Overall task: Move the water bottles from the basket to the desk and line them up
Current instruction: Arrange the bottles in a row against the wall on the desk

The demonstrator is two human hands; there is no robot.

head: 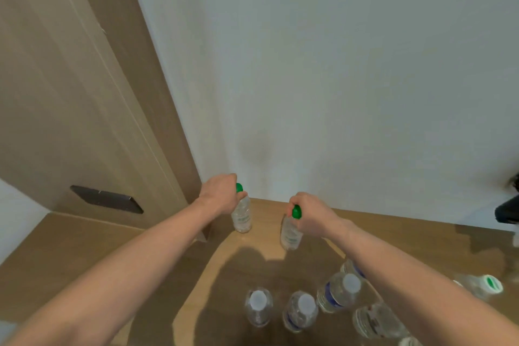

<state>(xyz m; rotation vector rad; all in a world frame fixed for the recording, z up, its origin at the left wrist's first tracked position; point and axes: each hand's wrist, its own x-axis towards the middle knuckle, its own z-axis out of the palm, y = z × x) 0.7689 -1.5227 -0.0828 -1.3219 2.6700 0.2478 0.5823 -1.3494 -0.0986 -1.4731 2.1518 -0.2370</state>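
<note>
Two clear green-capped water bottles stand near the back of the wooden desk (379,236). My left hand (220,194) grips the neck of the left bottle (242,218), close to the wall corner. My right hand (311,215) grips the neck of the right bottle (290,232), a short gap to its right. Both bottles look upright with their bases on or just above the desk. Nearer me stand several clear white-capped bottles (258,307), (300,313), (338,291). No basket is in view.
A white wall rises right behind the desk. A wooden door (70,109) with a dark plate (106,199) fills the left. A clear container with a green-and-white lid (484,285) sits at the right. Dark objects (508,211) are at the far right edge.
</note>
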